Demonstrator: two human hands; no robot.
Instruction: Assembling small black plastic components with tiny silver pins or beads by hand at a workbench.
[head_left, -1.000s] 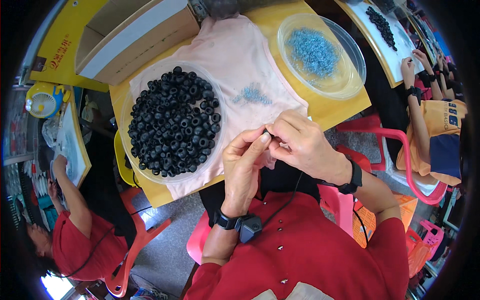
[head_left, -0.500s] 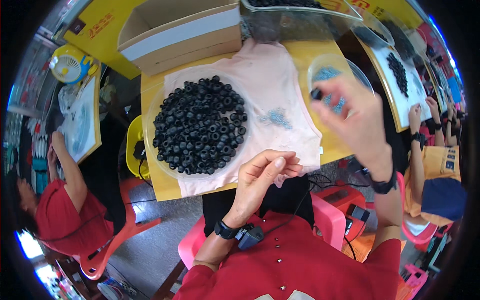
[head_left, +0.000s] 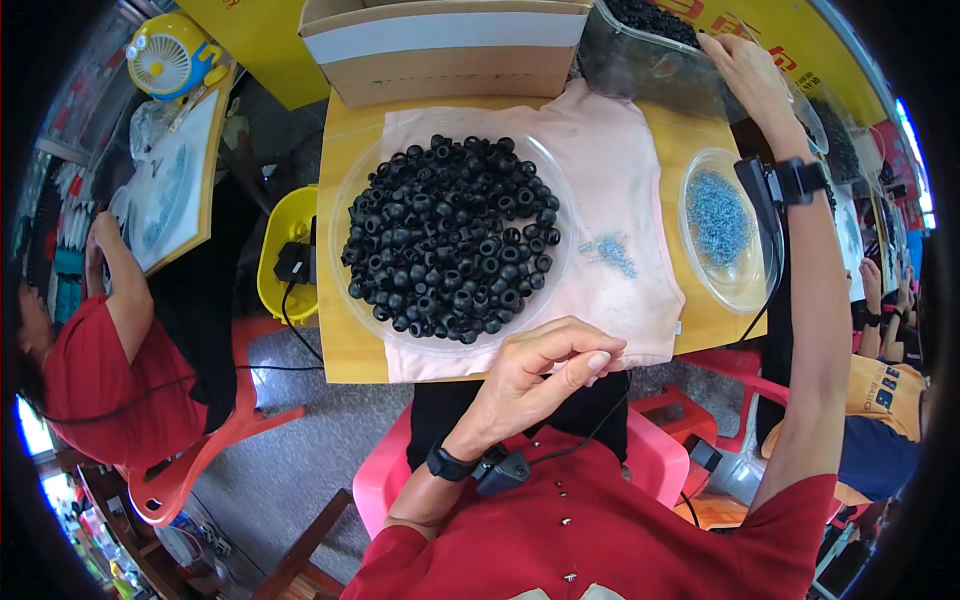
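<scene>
My left hand (head_left: 560,375) is closed in a pinch in front of the table edge; whatever is between its fingertips is too small to make out. My right hand (head_left: 745,78) reaches far right, fingers stretched at the corner of a clear plastic bin (head_left: 655,80) full of small black beads (head_left: 650,20); its thumb is hidden and no bead shows in it. A round clear tray (head_left: 350,205) holds a heap of large black beads (head_left: 450,240). Beside it, light-blue seed beads (head_left: 610,253) lie loose on a pink cloth (head_left: 620,160).
An oval clear dish (head_left: 740,285) of blue seed beads (head_left: 718,220) stands under my right forearm. A cardboard box (head_left: 450,65) stands at the back of the yellow table (head_left: 350,350). A yellow basket (head_left: 270,255) is left; a person in red (head_left: 130,390) sits beyond it.
My right hand has moved away and up from above the blue-bead dish to the bin's corner. The black bead in its fingers no longer shows. My left hand stays pinched; the view has shifted.
</scene>
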